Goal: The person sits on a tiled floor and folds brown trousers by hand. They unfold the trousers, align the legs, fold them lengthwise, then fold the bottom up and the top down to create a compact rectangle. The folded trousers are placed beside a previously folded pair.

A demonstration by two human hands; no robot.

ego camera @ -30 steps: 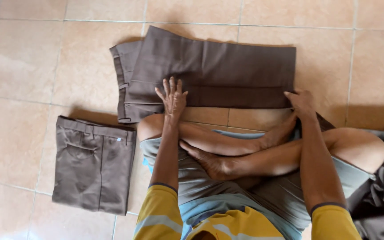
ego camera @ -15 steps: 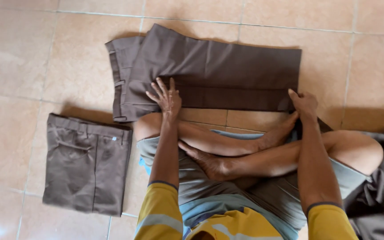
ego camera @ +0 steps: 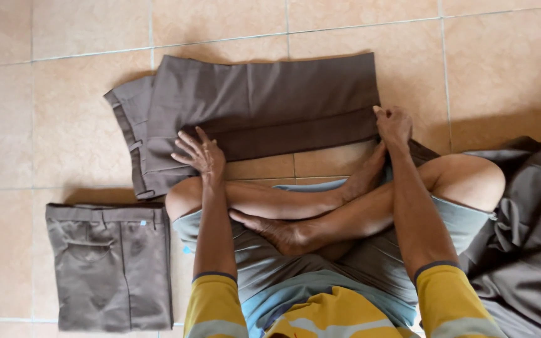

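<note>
A pair of brown trousers (ego camera: 264, 106) lies half folded on the tiled floor in front of my crossed legs, waistband to the left. My left hand (ego camera: 200, 153) rests flat on its lower left part, fingers spread. My right hand (ego camera: 394, 124) pinches the trousers' lower right corner at the leg end. I sit cross-legged in grey shorts and a yellow striped shirt.
A folded pair of brown trousers (ego camera: 111, 263) lies on the floor at my left. A heap of dark grey cloth (ego camera: 530, 238) sits at my right side. Beige floor tiles (ego camera: 64, 125) surround everything.
My right hand has closed on the trousers' lower right corner. The view has shifted so the trousers sit a little more to the left; my left hand stays pressed on them.
</note>
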